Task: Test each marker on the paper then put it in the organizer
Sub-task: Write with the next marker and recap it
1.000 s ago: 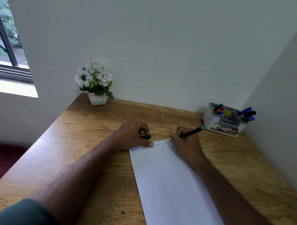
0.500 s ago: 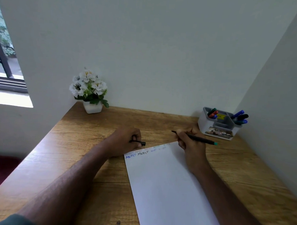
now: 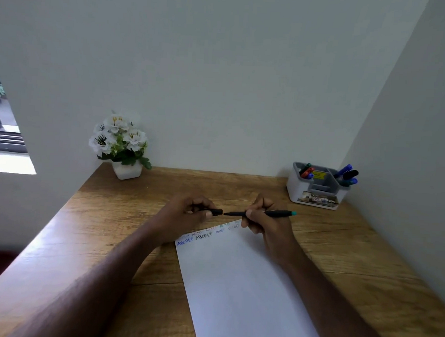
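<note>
My right hand [image 3: 265, 223] grips a thin black marker with a teal end [image 3: 278, 213], held level above the desk with its tip pointing left. My left hand [image 3: 186, 215] pinches the black cap [image 3: 216, 212], whose mouth meets the marker's tip. Below both hands lies a white sheet of paper [image 3: 241, 291] with several rows of coloured test letters along its top edge. The grey organizer [image 3: 317, 195] stands in the back right corner and holds several markers in its left and right compartments.
A white pot of white flowers [image 3: 123, 148] stands at the desk's back left. Walls close the wooden desk [image 3: 107, 214] behind and on the right. A window opening lies at far left.
My right hand lifted the marker off the paper and turned it level, tip to the left. My left hand rose from the paper's corner and brought the cap up to the tip.
</note>
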